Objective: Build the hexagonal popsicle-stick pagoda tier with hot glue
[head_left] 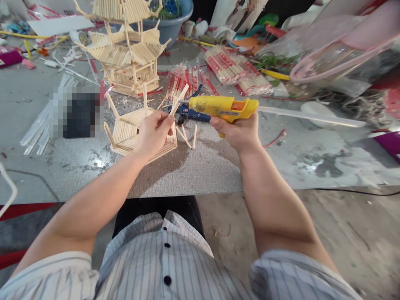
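Looks like a craft workshop, judging by the hot-glue gun (212, 105), wooden-stick pagoda (111, 57), bagged stick bundles (224, 66) and scrap-littered worktable (212, 177).

The left hand (154, 132) sits just off centre toward ten o'clock, closed in a pinch; the left forearm (104, 185) slants toward two o'clock. The right hand (244, 131), toward two o'clock, curls in a grip, the right forearm (268, 185) angled toward eleven.

The glue gun (212, 105) is yellow, the sticks (179, 100) pale tan, the shirt (140, 262) whitish with grey stripes (black buttons (167, 280)).
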Motion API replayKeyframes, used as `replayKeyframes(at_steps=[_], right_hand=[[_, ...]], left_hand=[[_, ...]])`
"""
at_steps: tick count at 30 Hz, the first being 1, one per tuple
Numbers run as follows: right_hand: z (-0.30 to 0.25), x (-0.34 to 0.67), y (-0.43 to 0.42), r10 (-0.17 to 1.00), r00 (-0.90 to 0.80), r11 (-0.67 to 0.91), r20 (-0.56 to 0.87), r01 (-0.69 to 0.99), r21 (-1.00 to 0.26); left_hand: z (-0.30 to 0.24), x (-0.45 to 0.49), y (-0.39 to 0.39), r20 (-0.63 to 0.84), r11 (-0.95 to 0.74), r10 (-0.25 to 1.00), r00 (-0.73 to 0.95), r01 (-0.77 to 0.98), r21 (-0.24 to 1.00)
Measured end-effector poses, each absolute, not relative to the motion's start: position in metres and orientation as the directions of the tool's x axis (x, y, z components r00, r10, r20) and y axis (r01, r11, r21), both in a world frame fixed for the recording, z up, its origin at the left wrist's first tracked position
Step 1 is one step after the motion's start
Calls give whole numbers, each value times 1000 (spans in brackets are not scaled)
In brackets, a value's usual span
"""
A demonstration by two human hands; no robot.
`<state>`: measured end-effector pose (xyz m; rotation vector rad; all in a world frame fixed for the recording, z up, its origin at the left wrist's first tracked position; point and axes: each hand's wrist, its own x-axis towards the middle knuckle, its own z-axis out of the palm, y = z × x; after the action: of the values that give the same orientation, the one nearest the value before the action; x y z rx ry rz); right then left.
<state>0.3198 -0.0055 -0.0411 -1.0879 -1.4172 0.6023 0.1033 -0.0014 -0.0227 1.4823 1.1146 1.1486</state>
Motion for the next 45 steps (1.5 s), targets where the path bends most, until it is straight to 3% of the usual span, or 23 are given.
replayKeyframes(at_steps=[22,45], right_hand=[[-38,319,-4,867,203,414,455,215,-884],[-40,324,3,841,252,401,478,303,-865]], left_hand=[[-22,103,-2,140,-156,976,164,88,984],[-19,103,-4,173,-181,967,186,28,983]])
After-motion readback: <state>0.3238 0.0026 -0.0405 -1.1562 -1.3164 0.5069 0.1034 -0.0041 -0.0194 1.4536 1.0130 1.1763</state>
